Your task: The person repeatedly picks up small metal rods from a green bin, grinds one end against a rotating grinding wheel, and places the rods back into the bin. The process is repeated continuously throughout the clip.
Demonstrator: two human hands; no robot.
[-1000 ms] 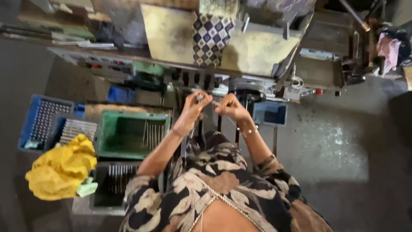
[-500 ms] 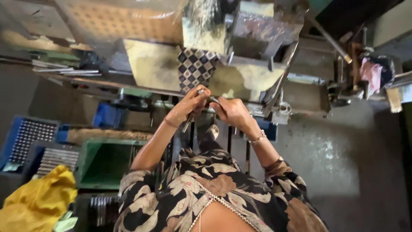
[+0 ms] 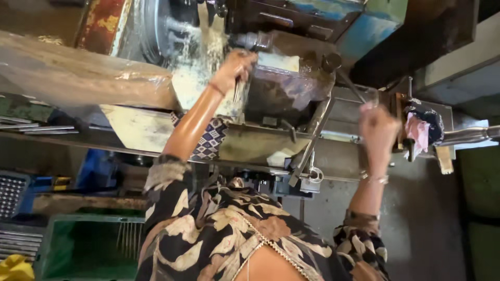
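My left hand [image 3: 237, 65] is raised to the wet front of a lathe-like machine [image 3: 271, 31], next to its spindle. Its fingers are closed on a thin metal rod [image 3: 237, 92] that hangs down below the fist. Milky coolant [image 3: 200, 67] runs down the machine beside that hand. My right hand [image 3: 377, 127] is a closed fist at the right end of the machine bed, wrapped around the end of a thin dark lever [image 3: 350, 86]. Blur hides the exact grip there.
A long metal lever [image 3: 312, 138] slants down across the stained splash tray [image 3: 140, 130]. A pink and patterned rag [image 3: 419, 130] hangs at the right. Below left stand a green bin [image 3: 47, 244] with metal rods, a blue crate [image 3: 13, 192] and a yellow cloth [image 3: 13, 268].
Both hands were together at the machine front. They have split: the left went up to the spindle with the rod, the right swung out to the lever. The view tilted upward and closer.
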